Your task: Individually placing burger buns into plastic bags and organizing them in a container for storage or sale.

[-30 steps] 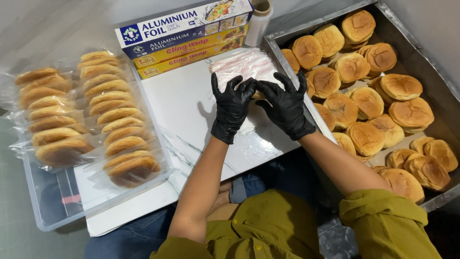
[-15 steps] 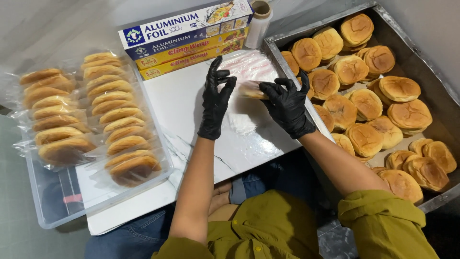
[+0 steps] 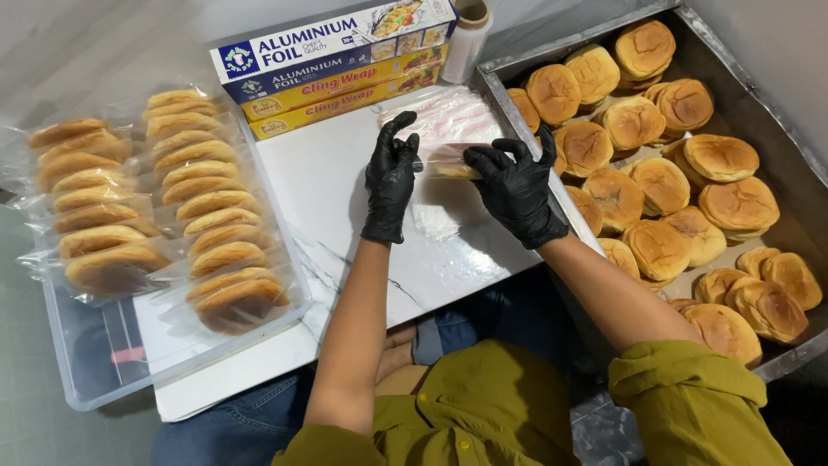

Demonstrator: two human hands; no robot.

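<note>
Head view, left to right: a clear plastic tub [image 3: 78, 380] holds two rows of wrapped buns [image 3: 185, 203], each sealed in clear film; beside it lies the white marbled table [image 3: 345, 198], with three long boxes of foil and cling film [image 3: 336, 65] stacked along its far edge and a bare cardboard roll core [image 3: 467, 34] at their right end; over the slab the left hand [image 3: 390, 177], in a black glove, pinches the left end of a bun in clear wrap [image 3: 448, 161], fingers closed on the film with the forefinger raised; the right hand [image 3: 516, 188], also gloved in black, grips the right end, fingers curled round it; behind the bun lies a loose crumple of clear film [image 3: 448, 116] on the slab; furthest right, a metal tray [image 3: 780, 134] is crowded with bare golden buns [image 3: 660, 185].

The bun is held just above the slab, between both hands, near the tray's left rim; it looks soft and pale brown, the wrap glossy and thin. The likely trouble: the film may cling to the gloves or tear if pulled tight; a hard squeeze would flatten the soft bread; a loose end could leave the wrap unsealed.
</note>
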